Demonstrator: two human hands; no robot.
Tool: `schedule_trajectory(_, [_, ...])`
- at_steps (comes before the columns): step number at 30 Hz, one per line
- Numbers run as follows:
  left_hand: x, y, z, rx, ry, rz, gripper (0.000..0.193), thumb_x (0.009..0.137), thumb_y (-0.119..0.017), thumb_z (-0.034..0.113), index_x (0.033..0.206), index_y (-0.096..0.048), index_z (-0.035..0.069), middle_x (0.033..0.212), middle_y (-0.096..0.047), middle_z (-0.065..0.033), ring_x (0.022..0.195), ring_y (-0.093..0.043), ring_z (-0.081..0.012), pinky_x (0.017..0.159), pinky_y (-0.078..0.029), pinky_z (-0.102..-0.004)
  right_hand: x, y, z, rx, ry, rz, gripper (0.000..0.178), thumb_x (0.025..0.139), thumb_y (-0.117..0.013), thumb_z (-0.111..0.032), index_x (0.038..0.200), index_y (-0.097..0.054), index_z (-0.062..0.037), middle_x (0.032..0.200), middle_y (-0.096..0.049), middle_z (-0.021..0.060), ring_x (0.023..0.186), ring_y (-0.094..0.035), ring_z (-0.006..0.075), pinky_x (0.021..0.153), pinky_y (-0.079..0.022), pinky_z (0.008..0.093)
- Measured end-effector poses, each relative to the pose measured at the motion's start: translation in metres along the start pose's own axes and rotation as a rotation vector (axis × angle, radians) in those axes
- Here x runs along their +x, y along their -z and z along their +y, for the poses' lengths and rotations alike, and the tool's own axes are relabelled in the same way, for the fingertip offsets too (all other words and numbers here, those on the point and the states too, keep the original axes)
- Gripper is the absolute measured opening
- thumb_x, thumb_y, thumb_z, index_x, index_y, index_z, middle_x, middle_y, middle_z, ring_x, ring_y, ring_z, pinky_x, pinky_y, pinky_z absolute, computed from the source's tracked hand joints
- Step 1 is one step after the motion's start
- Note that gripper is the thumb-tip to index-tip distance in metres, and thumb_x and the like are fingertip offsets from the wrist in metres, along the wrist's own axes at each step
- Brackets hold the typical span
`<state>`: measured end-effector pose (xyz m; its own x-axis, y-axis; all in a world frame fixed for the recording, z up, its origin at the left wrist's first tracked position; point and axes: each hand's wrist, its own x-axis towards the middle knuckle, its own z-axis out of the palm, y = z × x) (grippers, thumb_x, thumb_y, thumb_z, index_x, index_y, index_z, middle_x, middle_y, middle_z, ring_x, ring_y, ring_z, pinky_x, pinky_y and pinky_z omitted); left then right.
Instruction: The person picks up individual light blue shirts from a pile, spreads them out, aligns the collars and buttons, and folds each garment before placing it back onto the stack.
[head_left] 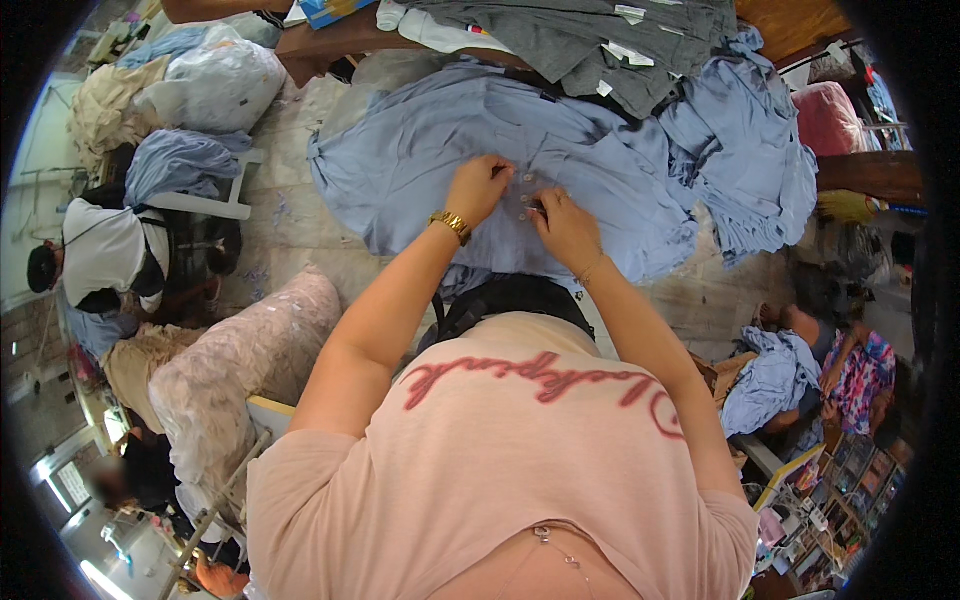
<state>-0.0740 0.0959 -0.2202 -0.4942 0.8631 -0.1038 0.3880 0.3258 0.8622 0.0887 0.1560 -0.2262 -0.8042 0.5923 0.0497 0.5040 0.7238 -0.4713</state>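
Observation:
A light blue button-front garment (420,170) lies spread in front of me, with several small buttons down its middle. My left hand (482,188), with a gold watch at the wrist, is closed in a pinch just left of the button row. On the other side of the buttons, my right hand (570,232) has its thumb and forefinger drawn together. A small dark thing shows at its fingertips, too small to name. What the left fingertips hold, if anything, is hidden.
Grey garments with white tags (600,50) are stacked beyond the blue one. More blue garments (740,150) are heaped at the right. A large stuffed sack (240,380) stands at the left. Other people sit at both sides, one in a white top (110,245).

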Motion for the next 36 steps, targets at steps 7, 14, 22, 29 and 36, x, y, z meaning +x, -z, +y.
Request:
schedule_trajectory(7, [0.041,-0.028,-0.007,0.513,-0.142,-0.106,0.022,0.074,-0.057,0.023,0.078,-0.063,0.002,0.079,-0.062,-0.016,0.075,-0.059,-0.0321,0.066,-0.046,-0.0391,0.002,0.006,0.02,0.09,0.059,-0.031,0.025,0.081,-0.05,-0.027,0.097,-0.05,-0.0079,0.091,-0.051,0.0116,0.079,-0.055,0.0309,0.064,-0.046,0.0394])
schedule_trajectory(14, [0.058,-0.006,-0.014,-0.088,0.103,-0.173,0.026,0.074,-0.063,0.027,0.077,-0.064,0.001,0.065,-0.061,-0.0093,0.059,-0.059,-0.0145,0.056,-0.046,-0.0275,0.026,0.014,0.051,0.281,-0.067,-0.016,0.028,0.081,-0.05,-0.024,0.102,-0.051,-0.0052,0.093,-0.052,0.0135,0.085,-0.054,0.0307,0.071,-0.044,0.0389])
schedule_trajectory(22, [0.058,-0.005,-0.008,0.189,-0.103,-0.157,0.022,0.071,-0.063,0.024,0.08,-0.065,0.004,0.071,-0.062,-0.0134,0.064,-0.06,-0.0271,0.061,-0.047,-0.0346,0.031,0.009,0.03,0.101,-0.08,-0.154,0.027,0.077,-0.054,-0.025,0.093,-0.052,-0.0036,0.088,-0.053,0.0149,0.083,-0.053,0.0329,0.07,-0.044,0.0407])
schedule_trajectory(29, [0.054,-0.025,-0.009,0.534,-0.221,-0.167,0.024,0.072,-0.061,0.028,0.077,-0.065,0.005,0.074,-0.062,-0.0142,0.072,-0.06,-0.0293,0.065,-0.046,-0.0379,0.022,0.011,0.025,0.18,0.095,-0.24,0.023,0.074,-0.06,-0.019,0.088,-0.055,-0.0015,0.081,-0.054,0.0134,0.075,-0.054,0.029,0.065,-0.044,0.0355])
schedule_trajectory(36, [0.049,0.007,-0.01,-0.115,0.059,-0.232,0.023,0.071,-0.063,0.023,0.073,-0.064,0.0,0.058,-0.059,-0.0092,0.052,-0.057,-0.0171,0.052,-0.043,-0.0288,0.021,0.012,0.033,0.292,0.056,-0.144,0.022,0.077,-0.057,-0.019,0.091,-0.053,-0.0028,0.088,-0.055,0.0118,0.077,-0.055,0.0277,0.065,-0.045,0.0344])
